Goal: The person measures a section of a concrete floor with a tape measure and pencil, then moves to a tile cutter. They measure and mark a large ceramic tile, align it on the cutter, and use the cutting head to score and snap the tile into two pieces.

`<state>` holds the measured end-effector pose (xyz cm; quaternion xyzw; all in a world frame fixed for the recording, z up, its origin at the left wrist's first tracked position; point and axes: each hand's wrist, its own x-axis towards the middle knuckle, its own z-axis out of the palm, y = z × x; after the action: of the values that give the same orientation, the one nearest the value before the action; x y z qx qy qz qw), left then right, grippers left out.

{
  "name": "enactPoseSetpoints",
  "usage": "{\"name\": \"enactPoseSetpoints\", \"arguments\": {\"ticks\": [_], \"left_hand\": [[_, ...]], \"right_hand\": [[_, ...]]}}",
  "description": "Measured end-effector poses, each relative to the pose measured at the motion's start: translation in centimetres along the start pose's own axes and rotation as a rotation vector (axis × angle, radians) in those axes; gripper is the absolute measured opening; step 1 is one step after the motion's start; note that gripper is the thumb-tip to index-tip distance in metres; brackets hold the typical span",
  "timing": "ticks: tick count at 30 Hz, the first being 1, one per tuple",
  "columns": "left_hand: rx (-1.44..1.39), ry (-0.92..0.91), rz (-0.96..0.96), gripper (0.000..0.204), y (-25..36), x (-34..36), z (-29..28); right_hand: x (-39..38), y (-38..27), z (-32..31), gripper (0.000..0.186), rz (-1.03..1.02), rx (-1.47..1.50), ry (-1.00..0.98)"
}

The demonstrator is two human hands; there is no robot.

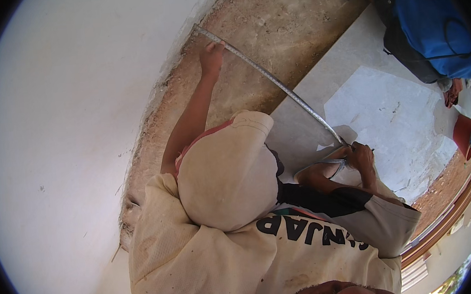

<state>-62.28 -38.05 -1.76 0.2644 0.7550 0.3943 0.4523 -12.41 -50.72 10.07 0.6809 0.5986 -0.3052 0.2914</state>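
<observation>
Left hand (213,59) curled, outstretched far forward — right hand (362,159) curled too, nearer.

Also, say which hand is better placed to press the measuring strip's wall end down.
Likely your left hand: it touches the measuring strip near the wall, while your right hand is at its opposite end.

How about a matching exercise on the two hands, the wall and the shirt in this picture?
1. Left hand
2. Right hand
3. Wall
4. Shirt

A. White, along the picture's left side
B. By the silvery measuring strip's end farther from the wall
C. Cream, low in the picture
D. At the strip, near the wall

Pairs: 1-D, 2-B, 3-A, 4-C
</observation>
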Motion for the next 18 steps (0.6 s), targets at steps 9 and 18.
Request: {"name": "enactPoseSetpoints", "arguments": {"ticks": [9,18], "left_hand": [[-0.032,0.031,0.053,0.029,0.9,-0.4,1.1],[0.022,0.004,-0.052,0.029,-0.2,0.4,0.3]], "right_hand": [[-0.3,0.3,0.0,0.033,0.001,0.002,0.007],[-0.2,0.0,-0.1,0.035,0.045,0.013,-0.009]]}}
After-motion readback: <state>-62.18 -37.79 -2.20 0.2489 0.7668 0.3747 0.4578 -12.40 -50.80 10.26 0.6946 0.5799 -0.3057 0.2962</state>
